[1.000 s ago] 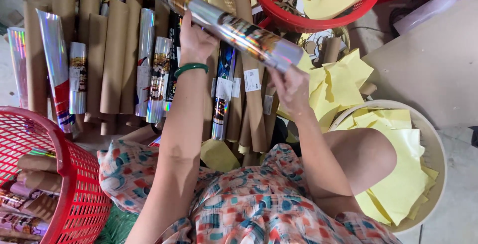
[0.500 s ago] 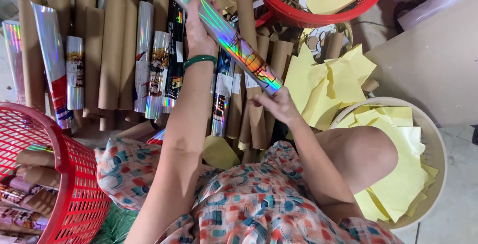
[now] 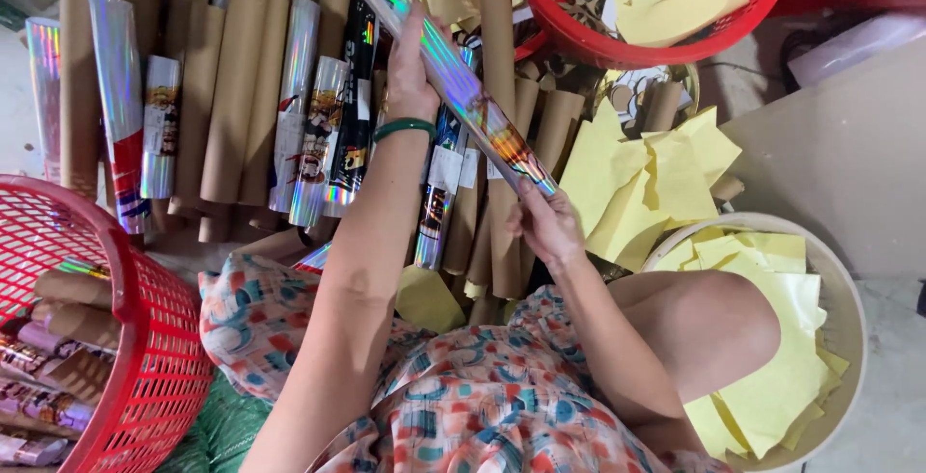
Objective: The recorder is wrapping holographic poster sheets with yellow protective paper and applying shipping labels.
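Both hands are holding 1 holographic tube (image 3: 453,82) slantwise: the left hand (image 3: 410,78) is gripping its middle, the right hand (image 3: 548,225) is pinching its lower end, above brown cardboard tubes (image 3: 231,97).

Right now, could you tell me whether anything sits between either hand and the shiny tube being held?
Nothing visible does. The left hand grips the holographic tube around its middle, and the right hand pinches its lower end directly, above the standing cardboard tubes.
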